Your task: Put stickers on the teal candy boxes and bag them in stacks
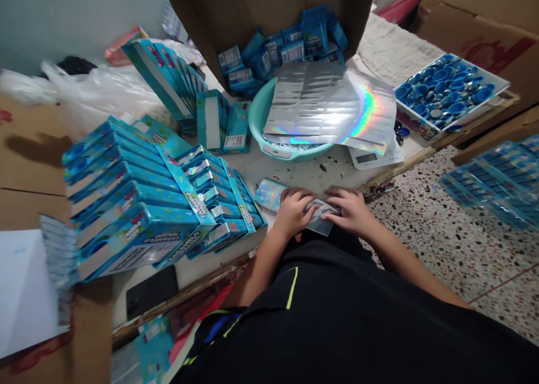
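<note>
A person's left hand point(296, 211) and right hand point(349, 211) meet at the near edge of a white desk point(295, 172), fingers bent and thumbs in, both gripping a small silvery packet point(321, 224) between them. Just left of the hands lies a shiny blue packet point(268, 194). Farther left, rows of blue boxes point(164, 218) stand bundled side by side, a black phone point(152, 292) near them at the desk's edge. Beyond the hands, silver sheets point(311, 100) rest across a turquoise basin point(255, 127), with a white scale point(381, 158) partly beneath them on the right. At far right, a tray point(502, 87) holds blue cup-shaped pieces point(448, 86); at the far side, a cardboard box point(197, 13) contains small blue cartons point(292, 51).
</note>
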`<state>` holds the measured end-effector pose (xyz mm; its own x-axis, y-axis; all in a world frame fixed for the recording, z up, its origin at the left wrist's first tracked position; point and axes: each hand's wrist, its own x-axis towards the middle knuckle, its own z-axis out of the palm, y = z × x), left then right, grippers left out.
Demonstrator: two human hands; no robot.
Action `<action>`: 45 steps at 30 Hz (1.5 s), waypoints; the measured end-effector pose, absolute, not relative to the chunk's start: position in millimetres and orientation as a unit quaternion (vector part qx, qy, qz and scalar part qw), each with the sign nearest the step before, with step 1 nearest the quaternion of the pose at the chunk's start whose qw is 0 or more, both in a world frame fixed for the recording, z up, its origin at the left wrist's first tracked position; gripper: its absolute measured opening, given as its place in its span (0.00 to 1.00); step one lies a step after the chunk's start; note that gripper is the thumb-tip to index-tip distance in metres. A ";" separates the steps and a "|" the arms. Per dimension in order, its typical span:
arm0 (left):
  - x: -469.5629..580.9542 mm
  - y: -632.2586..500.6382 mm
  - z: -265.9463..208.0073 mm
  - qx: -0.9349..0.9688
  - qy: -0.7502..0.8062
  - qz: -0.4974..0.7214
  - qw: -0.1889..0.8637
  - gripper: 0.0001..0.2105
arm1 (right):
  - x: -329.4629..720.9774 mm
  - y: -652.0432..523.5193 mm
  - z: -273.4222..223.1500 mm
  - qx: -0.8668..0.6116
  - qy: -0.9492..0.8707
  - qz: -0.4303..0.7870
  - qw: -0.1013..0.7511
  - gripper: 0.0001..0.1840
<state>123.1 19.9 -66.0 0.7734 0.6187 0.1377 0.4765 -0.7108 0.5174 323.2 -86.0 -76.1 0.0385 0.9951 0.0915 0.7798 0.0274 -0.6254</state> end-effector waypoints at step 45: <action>123.7 26.4 -76.2 0.892 0.297 0.223 0.258 0.10 | 299.6 -62.7 -72.4 -0.684 -0.620 0.220 0.316 0.07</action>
